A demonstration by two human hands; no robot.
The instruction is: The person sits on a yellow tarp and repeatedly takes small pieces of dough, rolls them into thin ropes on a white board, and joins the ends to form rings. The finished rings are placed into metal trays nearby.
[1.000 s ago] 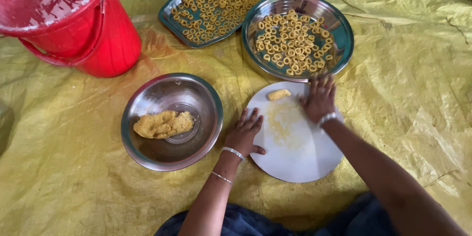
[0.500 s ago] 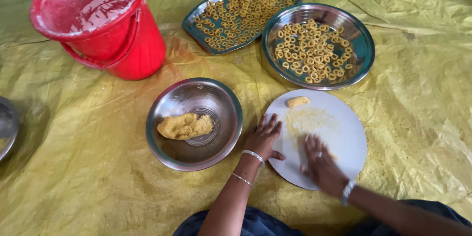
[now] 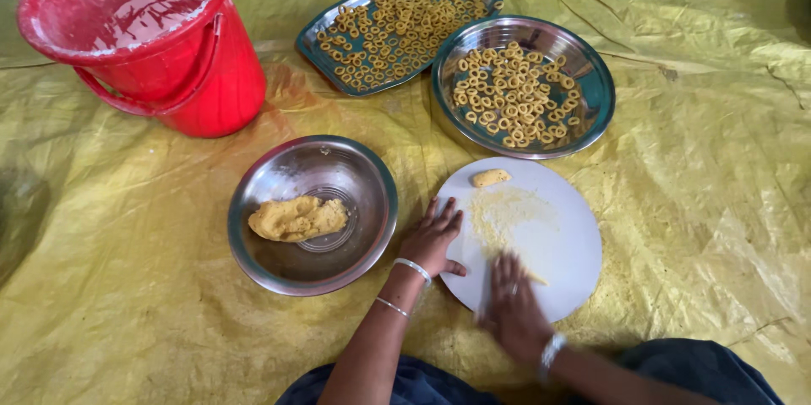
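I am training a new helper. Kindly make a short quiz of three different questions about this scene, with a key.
1. True or false: the left hand rests on the edge of the white round board.
2. Which holds the lump of dough? A) red bucket B) steel bowl C) rectangular tray
3. Fill in: the right hand presses a thin piece of ____ on the board.

Key: 1 true; 2 B; 3 dough.
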